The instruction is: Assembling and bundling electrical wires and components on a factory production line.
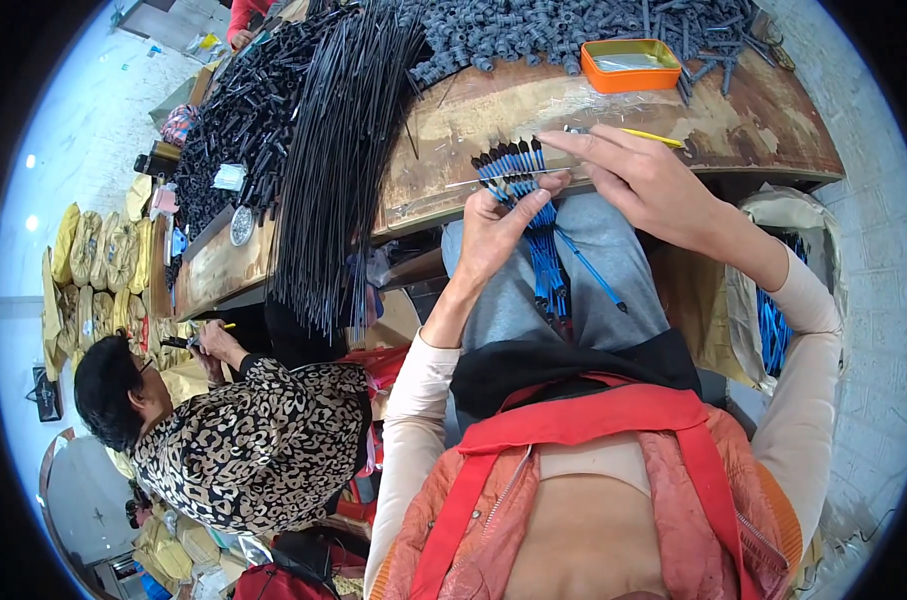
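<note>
A fanned row of blue sticks [546, 262] with black tips is over the person's lap, at the table's near edge, the tips slanting up toward the tabletop. The left hand [496, 235] grips the bunch, its thumb pressed over it, and a thin metal rod [464, 184] lies across the sticks just below the tips. The right hand [642, 180] is just beside them, fingers stretched out toward the black tips; whether it pinches anything I cannot tell. A yellow pen-like tool [654, 138] shows behind that hand. Farther out on the wooden table [454, 125] sit an orange tin [624, 82], a heap of grey plastic parts [514, 35] and long black rods [339, 150] hanging over the edge. To the left, a co-worker [254, 440] in a patterned top handles something black; to the right, a sack [731, 300] holds more blue pieces [774, 335].
</note>
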The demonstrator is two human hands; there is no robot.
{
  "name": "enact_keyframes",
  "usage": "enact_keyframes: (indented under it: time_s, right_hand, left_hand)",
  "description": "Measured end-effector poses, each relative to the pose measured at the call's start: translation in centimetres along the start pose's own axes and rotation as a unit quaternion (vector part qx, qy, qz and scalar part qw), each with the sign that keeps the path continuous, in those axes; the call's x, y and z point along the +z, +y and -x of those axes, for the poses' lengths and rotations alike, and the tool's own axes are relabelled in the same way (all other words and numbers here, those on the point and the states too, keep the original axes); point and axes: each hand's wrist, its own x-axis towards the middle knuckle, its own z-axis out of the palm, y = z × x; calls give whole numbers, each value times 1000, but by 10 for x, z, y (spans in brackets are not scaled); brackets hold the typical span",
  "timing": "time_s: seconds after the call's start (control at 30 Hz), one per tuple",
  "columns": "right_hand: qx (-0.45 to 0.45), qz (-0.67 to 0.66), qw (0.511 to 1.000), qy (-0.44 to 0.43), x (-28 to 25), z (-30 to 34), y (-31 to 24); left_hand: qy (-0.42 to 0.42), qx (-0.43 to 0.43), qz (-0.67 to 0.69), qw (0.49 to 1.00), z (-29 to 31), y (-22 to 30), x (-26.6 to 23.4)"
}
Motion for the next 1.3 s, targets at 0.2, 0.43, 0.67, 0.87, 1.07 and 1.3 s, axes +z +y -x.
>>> enact_keyframes:
  time_s: [0.2, 0.43, 0.67, 0.87, 1.07, 1.3]
  right_hand:
    - [40, -64, 997, -24, -1, 0, -1]
    - [-17, 65, 998, -1, -4, -1, 3]
    - [-105, 161, 979, 62, -14, -13, 5]
    - [-110, 158, 977, 92, -3, -12, 2]
    - [-112, 162, 975, 106, 0, -12, -4]
    - [-148, 207, 959, 125, 0, -15, 0]
  left_hand:
    - [1, -10, -17, 1000, 0, 2, 1]
    - [-2, -13, -27, 1000, 0, 4, 2]
    - [-4, -9, -17, 1000, 0, 2, 4]
    - [-2, -12, -21, 1000, 0, 6, 7]
    - [2, -5, -19, 1000, 0, 3, 5]
    - [2, -13, -13, 1000, -2, 3, 6]
